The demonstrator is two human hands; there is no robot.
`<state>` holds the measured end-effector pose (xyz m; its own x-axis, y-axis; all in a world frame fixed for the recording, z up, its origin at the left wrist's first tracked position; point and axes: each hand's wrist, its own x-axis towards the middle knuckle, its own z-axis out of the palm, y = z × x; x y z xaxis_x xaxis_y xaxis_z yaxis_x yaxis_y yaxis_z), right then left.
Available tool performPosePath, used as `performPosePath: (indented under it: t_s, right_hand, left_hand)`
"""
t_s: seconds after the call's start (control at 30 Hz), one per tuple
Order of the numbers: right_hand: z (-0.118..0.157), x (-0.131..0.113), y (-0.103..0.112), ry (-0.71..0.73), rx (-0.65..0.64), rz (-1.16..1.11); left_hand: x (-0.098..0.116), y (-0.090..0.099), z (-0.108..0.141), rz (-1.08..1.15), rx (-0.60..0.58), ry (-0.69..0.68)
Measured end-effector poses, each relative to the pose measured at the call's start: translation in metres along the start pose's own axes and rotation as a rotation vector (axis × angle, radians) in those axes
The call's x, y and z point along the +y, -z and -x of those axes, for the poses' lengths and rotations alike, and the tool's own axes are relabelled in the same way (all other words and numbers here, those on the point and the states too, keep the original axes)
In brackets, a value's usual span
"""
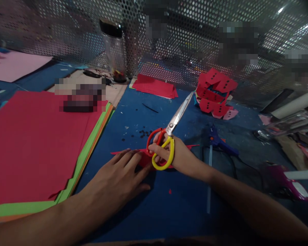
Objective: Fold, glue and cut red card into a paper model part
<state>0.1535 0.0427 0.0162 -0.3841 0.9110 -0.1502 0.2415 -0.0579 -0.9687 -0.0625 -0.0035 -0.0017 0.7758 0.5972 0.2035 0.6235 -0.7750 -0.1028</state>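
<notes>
My right hand [181,155] grips a pair of scissors [179,113] with one red and one yellow handle. Their metal blades look closed and point away, up and to the right. Below that hand, a piece of red paper [144,159] lies on the blue table [154,212]. My left hand [122,171] rests on the paper's left part, fingers stretched out and palm down. Both hands cover much of the paper, so its full shape is hidden. Several small black bits [143,133] lie just beyond it, and a tiny red scrap [170,191] lies nearer me.
Large sheets of red paper [36,143] over green and orange ones lie at left. A jar [115,51], red slips [155,85] and punched red paper pieces [215,94] stand along the perforated metal panel [166,51]. A blue glue gun [222,141] with a cord lies right.
</notes>
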Motion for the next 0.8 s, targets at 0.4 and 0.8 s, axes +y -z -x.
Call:
performPosePath:
  t_s: [0.4, 0.8]
  right_hand:
    - [0.006, -0.001, 0.010, -0.025, 0.051, 0.018]
    - [0.013, 0.003, 0.026, -0.058, 0.080, 0.017]
  left_hand:
    - [0.000, 0.004, -0.001, -0.024, -0.023, -0.018]
    - [-0.001, 0.000, 0.001, 0.035, -0.051, 0.018]
